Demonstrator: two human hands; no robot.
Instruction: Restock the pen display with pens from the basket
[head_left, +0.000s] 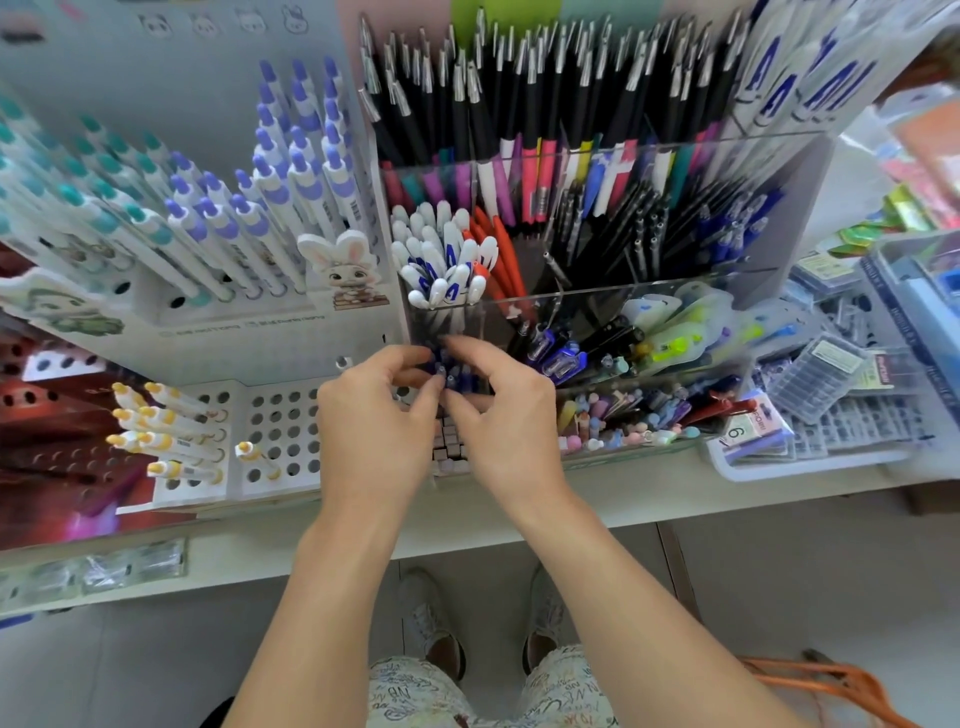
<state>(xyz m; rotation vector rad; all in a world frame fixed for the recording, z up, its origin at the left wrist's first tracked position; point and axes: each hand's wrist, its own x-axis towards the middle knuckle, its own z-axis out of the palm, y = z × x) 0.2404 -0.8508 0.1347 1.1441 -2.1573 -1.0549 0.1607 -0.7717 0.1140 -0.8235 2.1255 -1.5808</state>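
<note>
A tiered clear acrylic pen display stands on the shelf, packed with black, white, orange and blue pens. Both my hands meet over its front left compartment. A bunch of dark blue pens stands there, their tips showing between my fingers. My left hand curls its fingers round the bunch from the left. My right hand pinches the same bunch from the right. An orange basket shows only as a rim at the bottom right; its contents are out of view.
A white peg-hole rack with yellow-capped pens stands to the left, with purple and teal pens above it. Trays of refills and erasers fill the right. The white shelf edge runs below my hands.
</note>
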